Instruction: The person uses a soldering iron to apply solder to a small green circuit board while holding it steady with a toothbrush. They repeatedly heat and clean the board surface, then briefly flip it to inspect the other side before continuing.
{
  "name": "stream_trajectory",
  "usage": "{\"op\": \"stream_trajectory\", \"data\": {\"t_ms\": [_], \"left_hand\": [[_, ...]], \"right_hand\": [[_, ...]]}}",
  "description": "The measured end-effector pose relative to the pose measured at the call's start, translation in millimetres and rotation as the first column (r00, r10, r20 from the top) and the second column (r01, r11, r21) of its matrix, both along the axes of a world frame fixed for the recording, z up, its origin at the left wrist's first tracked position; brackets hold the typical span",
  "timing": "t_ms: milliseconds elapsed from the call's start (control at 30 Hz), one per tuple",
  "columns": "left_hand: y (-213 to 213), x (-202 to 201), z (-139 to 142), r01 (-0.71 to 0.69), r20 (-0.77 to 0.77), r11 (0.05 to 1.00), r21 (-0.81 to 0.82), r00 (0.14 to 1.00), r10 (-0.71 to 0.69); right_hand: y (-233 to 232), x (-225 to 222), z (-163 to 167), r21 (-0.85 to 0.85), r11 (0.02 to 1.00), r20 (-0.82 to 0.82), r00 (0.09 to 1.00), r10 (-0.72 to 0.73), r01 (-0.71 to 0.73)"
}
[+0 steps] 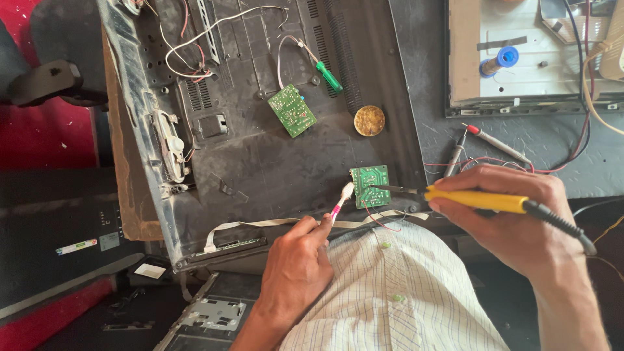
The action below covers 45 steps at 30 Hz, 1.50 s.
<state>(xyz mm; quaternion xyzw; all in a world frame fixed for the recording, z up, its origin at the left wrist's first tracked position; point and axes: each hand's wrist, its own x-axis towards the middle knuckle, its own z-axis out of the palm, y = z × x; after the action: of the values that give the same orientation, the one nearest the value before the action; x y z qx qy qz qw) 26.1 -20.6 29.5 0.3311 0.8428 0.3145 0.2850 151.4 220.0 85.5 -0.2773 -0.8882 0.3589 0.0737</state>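
Note:
A small green circuit board [370,186] lies near the front edge of a dark plastic back cover [273,162]. My right hand [513,214] grips a yellow-handled soldering iron [478,200], and its dark tip rests on the board's right side. My left hand [296,270] holds a pink and white toothbrush [342,199], with its bristles just left of the board. A flat white ribbon cable [260,224] runs under both hands.
A second green board [292,110] and a green-handled screwdriver [328,76] lie further back. A round tin of brownish paste [369,120] sits behind the small board. Red and black meter probes [494,142] lie at right. Behind them is a metal chassis [520,58] with a blue spool [504,58].

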Motion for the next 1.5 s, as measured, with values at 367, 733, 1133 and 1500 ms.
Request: {"op": "stream_trajectory", "data": {"t_ms": [367,733,1133,1500], "left_hand": [[0.3,0.2,-2.6,0.004,-0.009,1.000,-0.017,1.000,-0.004],[-0.4,0.8,-1.3,-0.001,-0.009,1.000,0.002,1.000,0.001],[-0.8,-0.1,-1.3,0.009,-0.007,1.000,0.010,1.000,-0.009],[-0.9,0.0,-1.8,0.005,-0.010,1.000,0.010,1.000,-0.005]], "right_hand": [[8.2,8.9,-17.2,-0.101,0.967,0.130,0.967,-0.218,0.232],[10.4,9.1,-11.2,-0.125,0.989,0.019,0.996,-0.083,0.084],[3.2,-3.7,-2.5,-0.086,0.973,0.225,0.955,-0.191,0.215],[6.8,-8.1,1.1,-0.087,0.986,0.146,0.981,-0.131,0.144]]}}
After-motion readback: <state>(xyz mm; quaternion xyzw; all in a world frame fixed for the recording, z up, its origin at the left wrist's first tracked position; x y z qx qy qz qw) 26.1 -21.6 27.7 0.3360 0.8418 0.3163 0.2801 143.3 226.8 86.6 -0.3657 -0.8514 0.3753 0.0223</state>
